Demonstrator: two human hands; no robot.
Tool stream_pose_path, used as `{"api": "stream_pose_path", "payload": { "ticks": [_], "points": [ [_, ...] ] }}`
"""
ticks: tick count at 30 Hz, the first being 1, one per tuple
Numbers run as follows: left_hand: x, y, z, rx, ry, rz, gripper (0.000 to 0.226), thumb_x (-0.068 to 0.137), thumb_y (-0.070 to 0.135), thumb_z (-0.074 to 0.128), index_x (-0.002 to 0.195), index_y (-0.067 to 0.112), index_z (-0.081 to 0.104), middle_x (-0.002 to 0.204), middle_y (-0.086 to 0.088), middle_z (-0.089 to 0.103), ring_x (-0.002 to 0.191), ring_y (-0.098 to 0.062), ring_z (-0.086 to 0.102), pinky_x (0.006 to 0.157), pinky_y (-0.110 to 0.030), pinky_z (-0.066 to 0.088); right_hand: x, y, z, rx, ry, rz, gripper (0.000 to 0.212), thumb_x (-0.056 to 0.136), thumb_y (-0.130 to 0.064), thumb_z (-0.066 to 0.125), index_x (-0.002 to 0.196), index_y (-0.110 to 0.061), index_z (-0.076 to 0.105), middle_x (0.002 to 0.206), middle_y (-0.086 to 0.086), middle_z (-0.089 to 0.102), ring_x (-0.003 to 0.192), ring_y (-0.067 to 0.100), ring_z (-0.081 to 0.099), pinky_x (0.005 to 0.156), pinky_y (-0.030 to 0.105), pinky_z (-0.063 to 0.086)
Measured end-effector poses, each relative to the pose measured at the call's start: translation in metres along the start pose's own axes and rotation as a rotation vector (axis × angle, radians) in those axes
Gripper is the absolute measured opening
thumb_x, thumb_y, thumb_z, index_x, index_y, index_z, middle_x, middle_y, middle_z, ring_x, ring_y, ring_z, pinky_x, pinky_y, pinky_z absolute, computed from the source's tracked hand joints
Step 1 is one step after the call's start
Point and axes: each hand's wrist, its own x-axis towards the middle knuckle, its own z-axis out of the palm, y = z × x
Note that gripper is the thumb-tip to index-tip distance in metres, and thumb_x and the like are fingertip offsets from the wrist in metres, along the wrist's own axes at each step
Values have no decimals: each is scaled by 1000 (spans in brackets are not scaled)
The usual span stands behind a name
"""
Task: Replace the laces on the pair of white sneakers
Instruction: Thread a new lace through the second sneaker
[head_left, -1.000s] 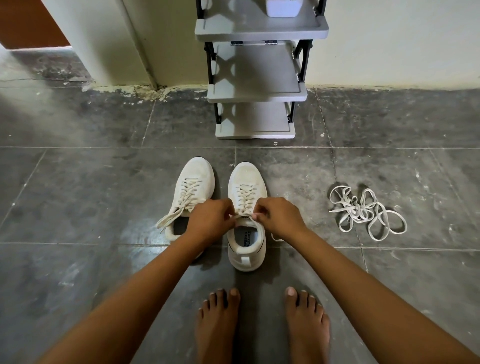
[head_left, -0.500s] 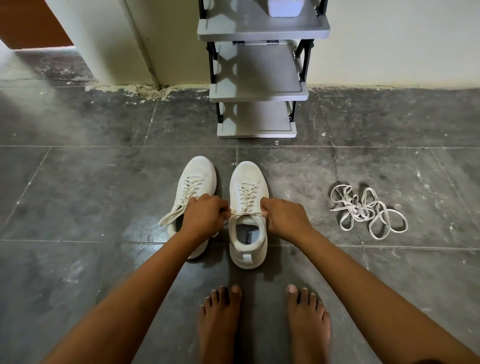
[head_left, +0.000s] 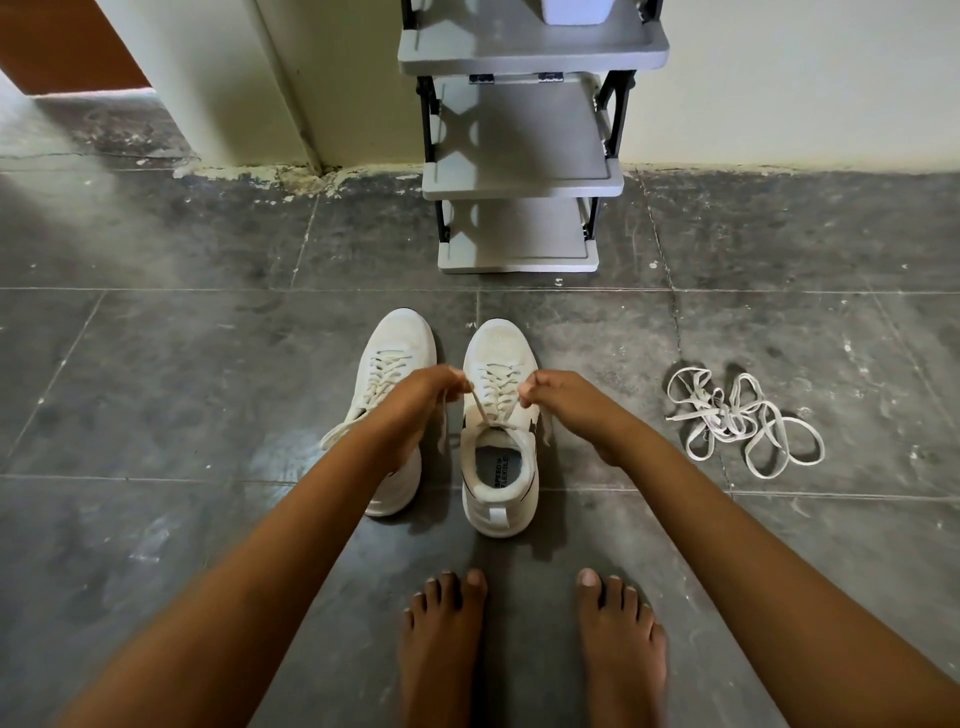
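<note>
At frame centre, the left hand (head_left: 423, 397) and right hand (head_left: 569, 402) each pinch a lace end (head_left: 481, 410) above one white sneaker (head_left: 497, 345); draw both ends outward evenly, then slacken each crossing. Loose laces (head_left: 737, 423) lie centre right.

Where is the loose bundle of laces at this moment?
Head view, right side: the loose bundle of laces lies on the floor, right of the right-hand sneaker and right hand, touching neither.

Both your forearms reach forward, side by side. Your left hand (head_left: 422, 400) and right hand (head_left: 567, 402) each pinch a lace (head_left: 479, 408) end.
</note>
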Motion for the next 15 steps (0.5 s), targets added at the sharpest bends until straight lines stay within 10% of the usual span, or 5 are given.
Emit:
{"api": "stream_pose_path", "payload": {
  "ticks": [5,11,15],
  "points": [
    [5,4,3,-286,-58,16,25,97,17,35,79,14,53,85,-4,69,93,-20,63,94,-37,36,1,-4,11,492,-73,-40,30,100,-16,36,78,-11,55,83,4,67,85,19,61,87,32,47],
    [10,-6,15,-315,-42,-4,20,99,13,41,89,10,57,78,-5,58,68,-14,54,66,-23,49,2,1,19,404,-50,-29,25,101,-16,37,89,-13,58,77,0,58,70,9,52,70,18,48],
    [11,-16,15,-250,-33,-5,18,95,4,47,105,3,63,90,-10,63,80,-17,58,80,-28,50,1,7,20,361,-61,-52,23,98,-3,39,101,-8,61,80,2,60,70,8,52,69,12,49]
  ]
}}
